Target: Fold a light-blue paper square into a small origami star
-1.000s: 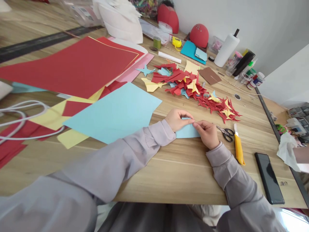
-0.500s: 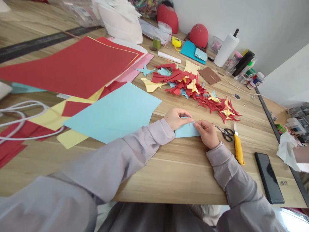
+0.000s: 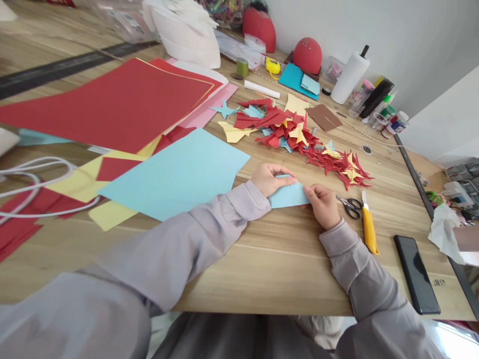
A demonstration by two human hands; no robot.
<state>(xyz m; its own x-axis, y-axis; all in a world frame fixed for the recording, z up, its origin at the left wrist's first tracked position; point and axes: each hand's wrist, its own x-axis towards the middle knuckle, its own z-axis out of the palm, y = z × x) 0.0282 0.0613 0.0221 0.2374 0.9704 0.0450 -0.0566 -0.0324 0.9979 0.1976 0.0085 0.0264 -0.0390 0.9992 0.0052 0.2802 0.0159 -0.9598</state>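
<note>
A small piece of light blue paper is held up between my two hands, just above the wooden table. My left hand pinches its upper edge between thumb and fingers. At the paper's right side, my right hand is closed on the edge with the thumb on top. A large light blue sheet lies left of my hands. Beyond them spreads a pile of folded red, yellow and blue paper shapes. Black-handled scissors and a yellow utility knife rest right of my right hand.
Large red sheets cover the back left, with a white cable nearer. A black phone lies at the front right. A white bottle, a yellow tape measure and small containers stand at the back. Another person's arm shows at the right edge.
My right hand has slid slightly right, from near my left fingertips to the paper's right edge. The hands are farther apart, and more of the paper's top shows.
</note>
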